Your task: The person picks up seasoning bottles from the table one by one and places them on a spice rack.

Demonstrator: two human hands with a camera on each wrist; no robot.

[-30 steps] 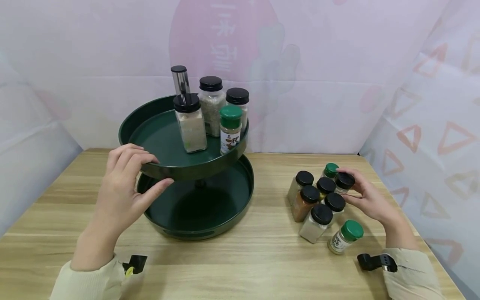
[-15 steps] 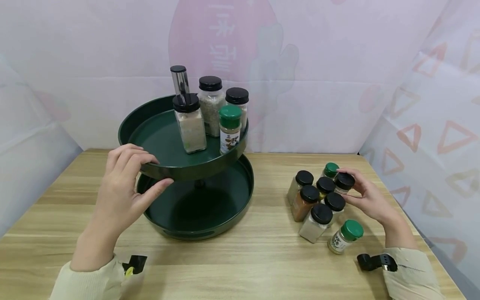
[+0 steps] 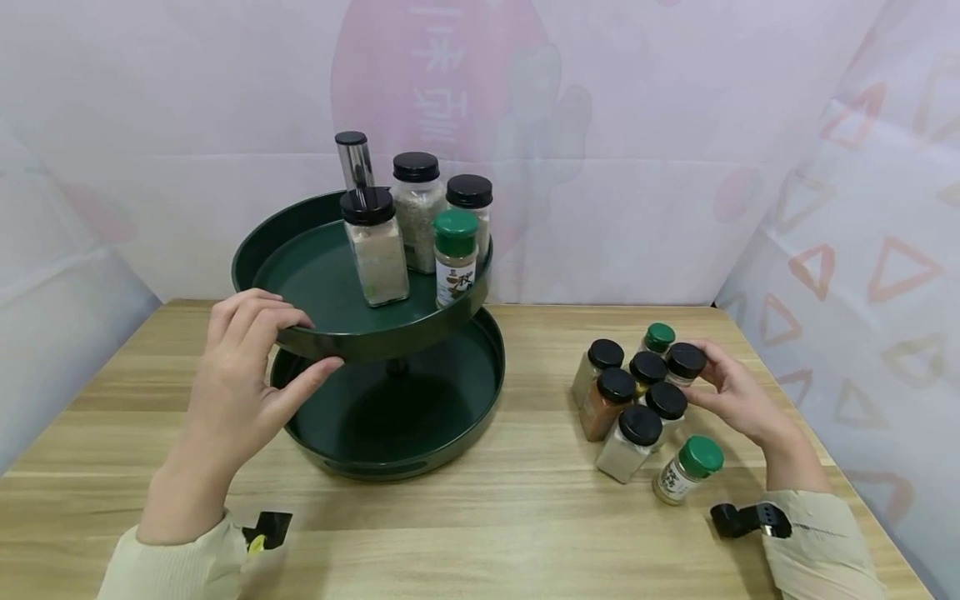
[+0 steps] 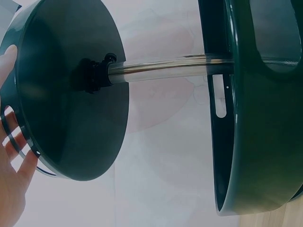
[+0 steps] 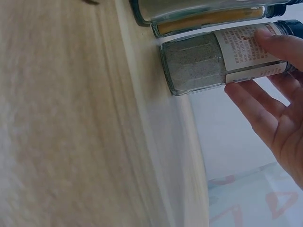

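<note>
My left hand (image 3: pixel 243 367) holds the front-left rim of the dark green two-tier rack (image 3: pixel 382 343), fingers over the edge and thumb below it. In the left wrist view, the rack's upper tray (image 4: pixel 71 137) shows its underside and the metal post (image 4: pixel 161 69). On the right, my right hand (image 3: pixel 738 402) grips a black-lidded spice jar (image 3: pixel 686 360) at the back of a jar cluster. Grey powder fills this square glass jar (image 5: pixel 194 64) in the right wrist view, where thumb and fingers clasp its labelled upper part. Its base appears to be at the table surface.
On the upper tray stand several black-lidded jars (image 3: pixel 377 258), a metal-topped container (image 3: pixel 355 160) and a green-capped jar (image 3: pixel 455 262). Several black-lidded jars (image 3: pixel 624 450) crowd beside the held one. Another green-capped jar (image 3: pixel 678 477) stands in front. A patterned cloth (image 3: pixel 637 250) hangs behind the table.
</note>
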